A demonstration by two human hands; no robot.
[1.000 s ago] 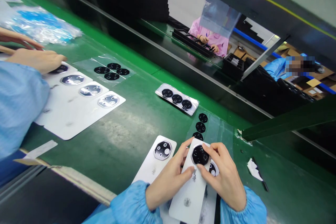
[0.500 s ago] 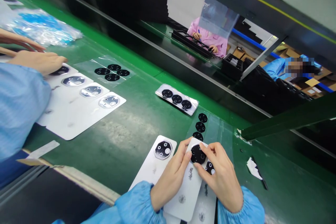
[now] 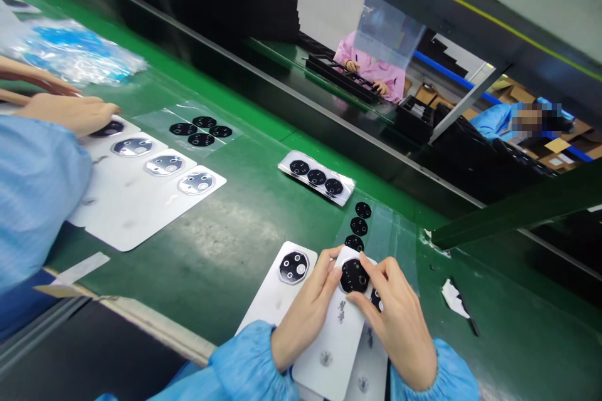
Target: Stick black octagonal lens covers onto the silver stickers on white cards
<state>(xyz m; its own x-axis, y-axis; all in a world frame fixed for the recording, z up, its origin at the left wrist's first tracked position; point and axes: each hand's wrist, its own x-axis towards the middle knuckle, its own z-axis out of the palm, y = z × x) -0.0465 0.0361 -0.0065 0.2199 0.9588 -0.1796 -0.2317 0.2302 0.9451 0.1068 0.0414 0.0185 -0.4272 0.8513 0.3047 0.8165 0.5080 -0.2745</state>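
My left hand (image 3: 303, 316) grips the upper left edge of a white phone-back-shaped panel (image 3: 329, 344), tilted above the bench. Between the thumb and fingers of my right hand (image 3: 402, 319) is a black octagonal camera-cover piece (image 3: 353, 276), lying over the panel's camera area. Whether its underside fully touches the panel is hidden. A second white panel (image 3: 369, 369) lies beneath, partly covered. Another white panel (image 3: 263, 301) with a black-and-silver camera plate rests left of my hands. Just beyond my fingers, several black octagonal pieces (image 3: 359, 227) form a row on clear film.
A small stack of film (image 3: 316, 177) carries three black pieces. At left, a co-worker's hand (image 3: 70, 114) rests over overlapping white panels (image 3: 126, 219). A black pen-like tool (image 3: 473, 324) with white paper lies right. A green post (image 3: 512, 213) slants across the right side.
The black piece has shifted slightly left and now lies more squarely within the panel's camera area. My right fingers moved with it; my left hand keeps its grip.
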